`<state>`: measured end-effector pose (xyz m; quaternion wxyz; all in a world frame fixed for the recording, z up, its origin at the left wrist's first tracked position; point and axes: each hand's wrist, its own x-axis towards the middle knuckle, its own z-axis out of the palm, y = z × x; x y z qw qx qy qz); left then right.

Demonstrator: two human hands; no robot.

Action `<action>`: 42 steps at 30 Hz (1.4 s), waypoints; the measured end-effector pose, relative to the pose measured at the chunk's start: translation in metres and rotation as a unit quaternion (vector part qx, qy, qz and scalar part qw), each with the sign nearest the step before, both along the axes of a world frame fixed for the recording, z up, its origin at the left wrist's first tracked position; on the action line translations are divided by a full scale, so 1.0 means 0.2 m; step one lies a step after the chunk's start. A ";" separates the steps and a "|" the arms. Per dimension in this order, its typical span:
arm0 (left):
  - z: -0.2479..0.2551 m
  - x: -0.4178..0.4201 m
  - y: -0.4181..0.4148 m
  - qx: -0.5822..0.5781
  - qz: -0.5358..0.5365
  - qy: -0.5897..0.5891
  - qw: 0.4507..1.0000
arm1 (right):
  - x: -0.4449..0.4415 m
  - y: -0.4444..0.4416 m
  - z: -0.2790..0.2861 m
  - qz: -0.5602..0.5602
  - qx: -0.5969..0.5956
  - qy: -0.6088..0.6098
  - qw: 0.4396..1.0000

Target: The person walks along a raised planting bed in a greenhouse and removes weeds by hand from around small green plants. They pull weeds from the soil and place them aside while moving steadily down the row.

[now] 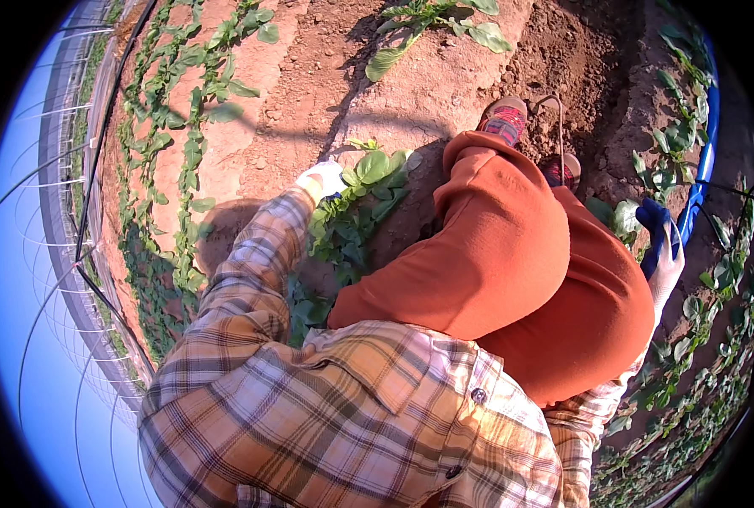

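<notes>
My left hand [324,178], in a white work glove with some blue on it, reaches down to the edge of a leafy green plant [372,170] in the soil. Its fingertips are turned away, so whether they grip a stem is hidden. Out past my right knee is my right hand [661,244], in a white glove with a blue coating. Those fingers are bent, close to green leaves [624,217] and a blue hose [707,146]; whether they hold anything is unclear. My legs, in rust-orange trousers [497,241], are bent between the two hands.
Crop rows [193,159] run along the left, with more plants [726,273] on the right. A thin bent metal rod [562,127] rises by my red-patterned shoes [506,119]. Loose soil [555,57] fills a furrow ahead. Greenhouse hoops [34,171] stand at far left.
</notes>
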<state>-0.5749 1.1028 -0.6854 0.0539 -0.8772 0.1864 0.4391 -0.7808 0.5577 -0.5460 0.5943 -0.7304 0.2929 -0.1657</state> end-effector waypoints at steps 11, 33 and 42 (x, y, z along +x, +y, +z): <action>-0.03 -0.09 -0.09 0.031 0.036 -0.027 0.998 | 0.01 -0.01 -0.01 -0.013 0.005 0.013 1.000; 0.45 -0.29 0.43 -0.107 0.326 -0.048 0.938 | -0.11 -0.14 -0.13 0.030 -0.021 0.058 0.998; 0.33 -0.84 0.41 -0.132 0.269 -0.095 0.949 | -0.10 -0.06 -0.05 0.015 -0.010 0.083 0.996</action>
